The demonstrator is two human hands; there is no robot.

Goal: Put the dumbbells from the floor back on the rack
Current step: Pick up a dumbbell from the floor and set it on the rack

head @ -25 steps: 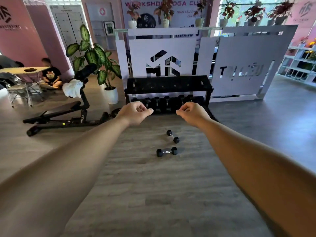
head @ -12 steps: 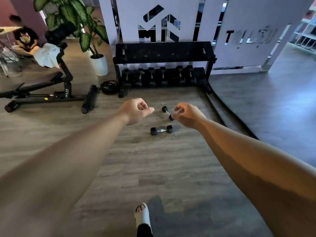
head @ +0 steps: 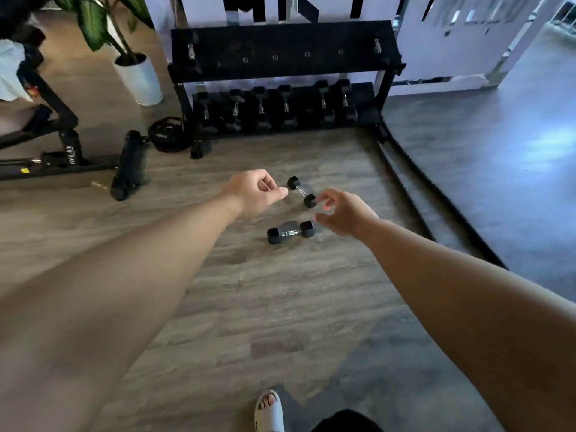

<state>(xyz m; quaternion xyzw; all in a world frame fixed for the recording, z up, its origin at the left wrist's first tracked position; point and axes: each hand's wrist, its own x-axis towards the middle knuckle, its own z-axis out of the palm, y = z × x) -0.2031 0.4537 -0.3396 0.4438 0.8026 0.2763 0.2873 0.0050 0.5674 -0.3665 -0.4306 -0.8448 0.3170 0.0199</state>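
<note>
The left hand [head: 254, 191] is loosely curled with nothing in it, and the right hand [head: 344, 215] is spread open (a little blurred) and also empty. Between them, two dumbbells lie on the wooden floor [head: 280, 307]: a smaller one [head: 301, 192] farther off and a bigger one [head: 290, 232] nearer. The black rack [head: 280, 48] stands well beyond them, with more weights on its lower shelf.

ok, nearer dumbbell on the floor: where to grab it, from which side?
Take the nearer dumbbell by its metal handle, between the two black heads, coming straight down from above. It lies flat on the floor, roughly left to right, so only the top is clear. The right hand, open, looks closest.
</note>
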